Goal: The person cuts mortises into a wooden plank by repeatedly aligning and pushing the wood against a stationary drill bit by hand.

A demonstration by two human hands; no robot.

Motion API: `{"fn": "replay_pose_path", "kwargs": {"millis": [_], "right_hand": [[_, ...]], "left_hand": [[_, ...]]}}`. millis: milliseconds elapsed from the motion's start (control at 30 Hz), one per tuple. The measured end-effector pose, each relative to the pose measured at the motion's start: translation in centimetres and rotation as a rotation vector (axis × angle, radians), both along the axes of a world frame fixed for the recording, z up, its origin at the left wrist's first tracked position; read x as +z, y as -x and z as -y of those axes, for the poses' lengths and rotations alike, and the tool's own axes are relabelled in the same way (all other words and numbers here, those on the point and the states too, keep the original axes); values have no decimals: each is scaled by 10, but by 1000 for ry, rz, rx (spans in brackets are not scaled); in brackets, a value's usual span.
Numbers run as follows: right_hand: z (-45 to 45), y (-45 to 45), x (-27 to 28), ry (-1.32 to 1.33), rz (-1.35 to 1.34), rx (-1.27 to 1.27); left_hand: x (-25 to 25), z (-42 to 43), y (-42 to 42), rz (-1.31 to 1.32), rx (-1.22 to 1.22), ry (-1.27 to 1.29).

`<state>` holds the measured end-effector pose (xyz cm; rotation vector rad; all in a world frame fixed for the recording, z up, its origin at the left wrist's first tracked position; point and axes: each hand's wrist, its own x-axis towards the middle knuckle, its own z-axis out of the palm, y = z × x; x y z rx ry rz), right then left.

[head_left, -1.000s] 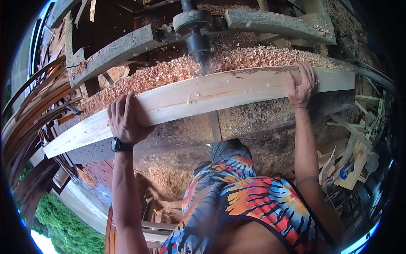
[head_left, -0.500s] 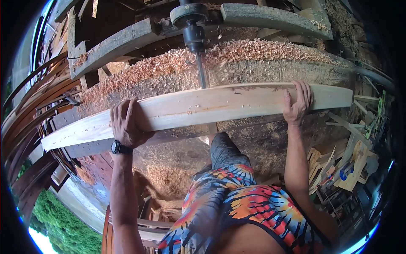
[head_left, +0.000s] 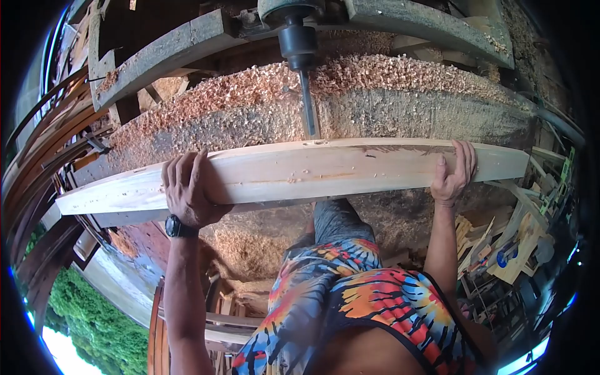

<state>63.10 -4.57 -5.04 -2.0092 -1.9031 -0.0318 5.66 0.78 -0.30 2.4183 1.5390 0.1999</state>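
Observation:
A long, pale wooden plank lies crosswise in front of me, with loose chips on its near face. My left hand is closed over it left of the middle, fingers hooked over the far edge; a dark watch is on that wrist. Toward the plank's right end, my right hand grips it the same way. A drill bit in a black chuck points at the far edge, where a small slot shows. Whether the bit's tip touches the wood, I cannot tell.
Wood shavings are heaped along the far side of the worktable. Weathered beams frame the machine beyond. Bent strips of wood crowd the left. Wood offcuts are piled at right, and sawdust covers the ground below.
The plank sits slightly lower and its right end farther right in view. The slot by the bit now shows. The view has shifted too; both hands keep their grip.

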Motion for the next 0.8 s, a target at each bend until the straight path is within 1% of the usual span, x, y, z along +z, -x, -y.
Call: {"fn": "replay_pose_path", "kwargs": {"millis": [233,433,533,800], "right_hand": [[-11,-3,4,33,27,40],[-19,-5,-1,4,-11,27],[-22,-2,5,23,30,62],[-23,-5,3,19,34,66]], "left_hand": [[1,-6,-2,-5,8,1],[0,-11,-3,-8,14,0],[-1,-11,-2,-9,13,8],[-1,-11,-2,-24,19,10]]}}
